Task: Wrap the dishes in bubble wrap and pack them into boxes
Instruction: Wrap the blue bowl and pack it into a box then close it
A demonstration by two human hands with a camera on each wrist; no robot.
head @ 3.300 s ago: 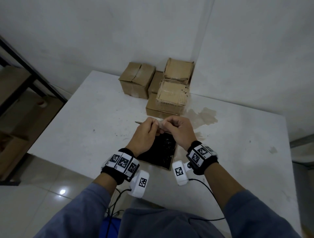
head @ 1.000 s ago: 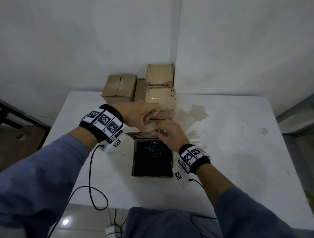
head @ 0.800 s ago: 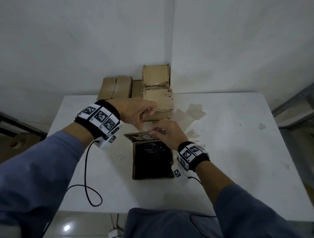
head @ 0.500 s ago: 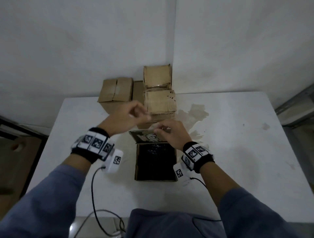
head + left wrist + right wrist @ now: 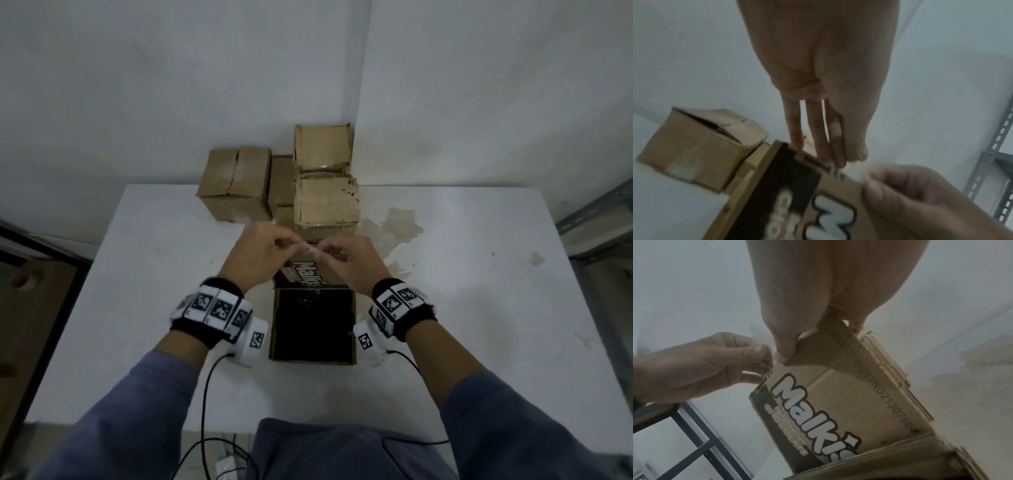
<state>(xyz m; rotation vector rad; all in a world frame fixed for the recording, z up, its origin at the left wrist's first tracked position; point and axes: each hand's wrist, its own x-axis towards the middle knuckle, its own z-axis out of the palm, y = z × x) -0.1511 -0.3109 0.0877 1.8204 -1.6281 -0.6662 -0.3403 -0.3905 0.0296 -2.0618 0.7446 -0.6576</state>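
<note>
An open cardboard box (image 5: 273, 325) stands on the white table (image 5: 479, 308) right in front of me, its dark, glinting contents (image 5: 313, 322) too dim to make out. Its far flap (image 5: 308, 274), printed "Malkist" (image 5: 812, 410), is lifted. My right hand (image 5: 349, 263) pinches the flap's top edge, thumb (image 5: 785, 345) on the printed side. My left hand (image 5: 260, 253) meets it at that edge, and its fingertips (image 5: 762, 352) pinch a thin pale strip (image 5: 308, 246), seemingly clear tape (image 5: 856, 168).
Several closed cardboard boxes (image 5: 236, 185) are stacked against the wall corner behind the open one, the tallest stack (image 5: 325, 202) just past my hands. A brown stain (image 5: 394, 226) marks the table. Metal shelving (image 5: 599, 212) stands at the right. Cables (image 5: 205, 394) hang off the near edge.
My left hand has come back from the stacked boxes to the flap's top edge, beside the right hand. The right hand has kept hold of the flap, now tipped up more.
</note>
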